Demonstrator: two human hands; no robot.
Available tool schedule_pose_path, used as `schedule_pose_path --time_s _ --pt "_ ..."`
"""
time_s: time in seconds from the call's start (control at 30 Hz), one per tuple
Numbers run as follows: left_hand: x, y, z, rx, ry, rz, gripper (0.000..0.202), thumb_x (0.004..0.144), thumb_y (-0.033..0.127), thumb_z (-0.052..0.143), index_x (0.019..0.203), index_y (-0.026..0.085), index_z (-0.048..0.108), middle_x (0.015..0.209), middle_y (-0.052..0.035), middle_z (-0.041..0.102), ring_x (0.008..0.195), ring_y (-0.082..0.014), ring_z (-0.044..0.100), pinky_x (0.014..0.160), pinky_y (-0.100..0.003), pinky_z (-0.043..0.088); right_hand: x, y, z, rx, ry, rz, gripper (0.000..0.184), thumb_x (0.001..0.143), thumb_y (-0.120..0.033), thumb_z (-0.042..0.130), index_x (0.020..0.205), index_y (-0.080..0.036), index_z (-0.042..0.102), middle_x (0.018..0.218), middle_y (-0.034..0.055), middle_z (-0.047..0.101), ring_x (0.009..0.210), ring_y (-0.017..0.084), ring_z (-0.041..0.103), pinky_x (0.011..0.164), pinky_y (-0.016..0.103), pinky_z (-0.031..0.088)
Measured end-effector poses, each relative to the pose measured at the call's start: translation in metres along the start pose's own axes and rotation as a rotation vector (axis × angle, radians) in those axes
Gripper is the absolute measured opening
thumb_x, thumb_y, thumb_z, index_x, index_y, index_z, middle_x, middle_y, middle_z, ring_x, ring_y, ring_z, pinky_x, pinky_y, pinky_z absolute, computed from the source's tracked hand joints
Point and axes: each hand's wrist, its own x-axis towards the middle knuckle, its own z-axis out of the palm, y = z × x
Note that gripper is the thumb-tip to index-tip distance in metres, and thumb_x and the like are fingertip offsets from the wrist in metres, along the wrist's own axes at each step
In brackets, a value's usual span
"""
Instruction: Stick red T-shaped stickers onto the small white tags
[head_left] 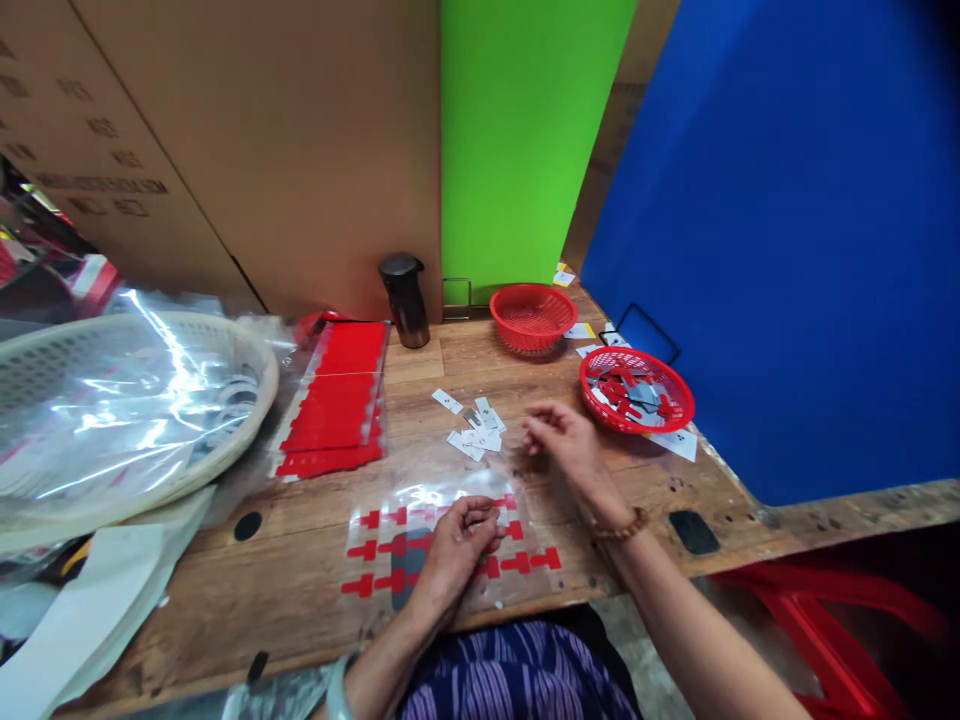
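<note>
Red stickers [517, 562] cover a clear sheet [435, 495] at the bench's [300, 570] near edge, under the curled left hand [457, 545]. Half-open, the right hand [562, 440] hovers beside white labels [476, 430]. A red basket [679, 405] holds red and grey pieces [630, 392].

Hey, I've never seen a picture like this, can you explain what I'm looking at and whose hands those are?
It is one picture from a camera worn on a person's head, looking down at their own bare hands; there is no machine. They sit at a wooden table. The left hand rests, fingers curled, on a clear sheet of red T-shaped stickers. The right hand hovers by some small white slips, fingers pinched; whether it holds anything is too small to tell. Behind stand an empty red basket, a red basket of pieces, a stack of red sheets and a black container.
</note>
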Motion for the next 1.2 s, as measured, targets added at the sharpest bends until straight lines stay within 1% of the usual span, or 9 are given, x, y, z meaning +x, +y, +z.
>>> schedule_pose_path --time_s 0.07,0.2,0.43,0.7,0.83,0.93,1.03,1.1,1.2 --pt "0.000 -0.001 0.000 -0.017 -0.001 0.001 0.043 0.060 0.033 0.077 0.094 0.014 0.058 0.094 -0.0091 0.064 0.077 -0.0157 0.067 0.073 -0.027 0.049 0.003 0.008 0.020 -0.192 -0.104 -0.035 0.012 0.075 -0.020 0.060 0.086 -0.016 0.062 0.072 0.0003 0.061 0.060 0.011 0.054 0.058 0.024 0.044" --pt "0.000 -0.002 -0.001 -0.035 -0.005 0.005 0.046 0.060 0.034 0.077 0.095 0.012 0.056 0.095 -0.0101 0.064 0.078 -0.0164 0.067 0.074 -0.027 0.050 0.012 0.016 0.046 -0.730 -0.273 -0.202 0.021 0.078 -0.011 0.052 0.096 -0.015 0.061 0.094 0.0068 0.057 0.085 0.016 0.053 0.077 0.027 0.040" --pt "0.000 0.001 0.000 -0.041 -0.002 0.004 0.044 0.059 0.034 0.077 0.092 0.012 0.058 0.092 -0.0100 0.065 0.075 -0.0158 0.067 0.070 -0.025 0.050 0.027 0.020 0.060 -0.778 -0.319 -0.176 0.012 0.074 -0.009 0.052 0.082 -0.016 0.058 0.085 0.0045 0.053 0.074 0.015 0.048 0.068 0.024 0.035" --pt "-0.001 0.007 -0.001 -0.110 0.016 -0.020 0.035 0.069 0.033 0.071 0.092 0.011 0.059 0.086 -0.0108 0.067 0.070 -0.0145 0.067 0.068 -0.024 0.052 0.028 0.004 0.043 -0.590 -0.302 -0.133 0.005 0.075 -0.018 0.053 0.070 -0.017 0.052 0.063 -0.0036 0.050 0.059 0.010 0.045 0.055 0.021 0.033" --pt "-0.002 0.020 0.000 -0.278 -0.078 -0.044 0.031 0.080 0.036 0.058 0.094 0.008 0.058 0.084 -0.0146 0.068 0.071 -0.0180 0.068 0.070 -0.029 0.054 0.003 -0.007 0.034 -0.087 -0.353 0.084 0.019 0.073 -0.029 0.061 0.084 -0.018 0.049 0.059 -0.0077 0.047 0.046 0.006 0.042 0.042 0.017 0.030" --pt "-0.004 0.030 0.003 -0.367 -0.166 -0.146 0.031 0.084 0.034 0.054 0.093 0.005 0.060 0.081 -0.0160 0.069 0.068 -0.0176 0.068 0.067 -0.027 0.056 -0.020 -0.009 0.032 0.285 -0.372 0.210 0.032 0.070 -0.031 0.067 0.095 -0.019 0.051 0.059 -0.0083 0.048 0.042 0.005 0.041 0.038 0.015 0.029" --pt "-0.008 0.034 0.005 -0.415 -0.186 -0.219 0.021 0.083 0.024 0.057 0.092 0.005 0.062 0.078 -0.0126 0.069 0.064 -0.0148 0.068 0.062 -0.023 0.056 -0.037 -0.007 0.029 0.369 -0.383 0.234 0.030 0.071 -0.031 0.068 0.094 -0.018 0.054 0.057 -0.0071 0.050 0.042 0.005 0.043 0.039 0.015 0.032" --pt "-0.011 0.034 0.005 -0.445 -0.168 -0.215 0.013 0.079 0.013 0.061 0.090 0.008 0.063 0.079 -0.0095 0.069 0.064 -0.0131 0.067 0.063 -0.021 0.057 -0.045 -0.005 0.024 0.368 -0.390 0.236 0.028 0.071 -0.031 0.069 0.093 -0.017 0.056 0.060 -0.0056 0.053 0.045 0.005 0.045 0.041 0.015 0.034" --pt "-0.014 0.033 0.004 -0.495 -0.132 -0.186 0.014 0.069 0.002 0.066 0.081 0.010 0.063 0.078 -0.0052 0.069 0.064 -0.0107 0.067 0.066 -0.018 0.056 -0.055 0.000 0.015 0.415 -0.395 0.254 0.032 0.070 -0.028 0.071 0.098 -0.019 0.058 0.073 -0.0031 0.058 0.053 0.005 0.051 0.048 0.016 0.041"
